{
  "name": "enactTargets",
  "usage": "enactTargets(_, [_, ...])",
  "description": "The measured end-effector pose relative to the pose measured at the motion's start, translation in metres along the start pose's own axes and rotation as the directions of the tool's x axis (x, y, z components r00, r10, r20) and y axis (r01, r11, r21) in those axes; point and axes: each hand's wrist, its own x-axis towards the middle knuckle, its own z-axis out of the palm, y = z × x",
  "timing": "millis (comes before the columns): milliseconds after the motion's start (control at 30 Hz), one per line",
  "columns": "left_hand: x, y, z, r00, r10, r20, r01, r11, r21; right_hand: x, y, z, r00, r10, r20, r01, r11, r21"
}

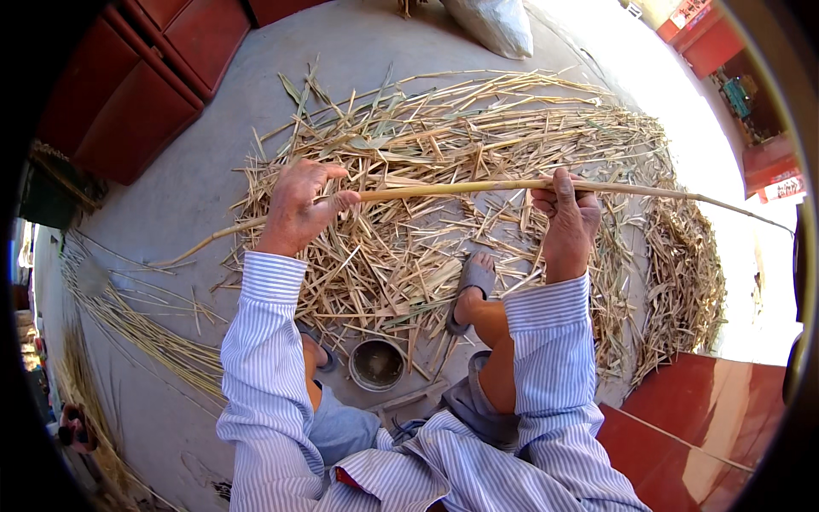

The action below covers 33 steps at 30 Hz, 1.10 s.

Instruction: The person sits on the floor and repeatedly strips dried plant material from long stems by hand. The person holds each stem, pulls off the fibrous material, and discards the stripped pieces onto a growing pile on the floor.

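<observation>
Lettering (782, 189) shows beyond the right end of your stalk (461, 189), raised above straw (354, 277); your right hand (567, 218) pinches it, your left hand (297, 206) overlaps it, thumb and forefinger parted, grip unclear.

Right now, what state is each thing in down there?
Stalk: held crosswise, slightly bowed
Left hand: at the stalk, thumb and forefinger parted
Right hand: closed on the stalk
Dry leaves: strewn loosely
Metal bowl: upright, uncovered
Thin stems: lying loosely together
White sack: bulging, partly out of view
Sandals: worn
</observation>
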Motion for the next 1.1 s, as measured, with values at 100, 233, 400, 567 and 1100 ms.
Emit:
enactTargets(100, [-0.002,0.016,0.009,0.996,0.038,0.086,-0.032,0.998,-0.063,-0.003,-0.001,0.003,0.996,-0.072,-0.06,0.072,0.997,0.012])
enactTargets(233, [-0.001,0.019,0.023,0.999,0.035,-0.012,-0.037,0.989,-0.144,-0.008,-0.006,0.008,0.986,-0.149,-0.071,0.149,0.989,0.005])
enactTargets(400, [0.0,0.025,0.031,0.969,-0.218,0.116,0.245,0.91,-0.333,-0.008,-0.008,0.006,0.977,-0.172,-0.124,0.174,0.985,0.0])
enactTargets(567, [0.01,-0.008,0.007,0.803,-0.593,-0.063,0.261,0.444,-0.857,-0.008,-0.01,0.003,0.98,-0.088,-0.18,0.078,0.995,-0.063])
enactTargets(1100, [-0.014,0.024,0.047,0.848,-0.332,0.413,0.527,0.614,-0.588,-0.01,-0.011,0.008,0.964,-0.22,-0.148,0.21,0.974,-0.083])
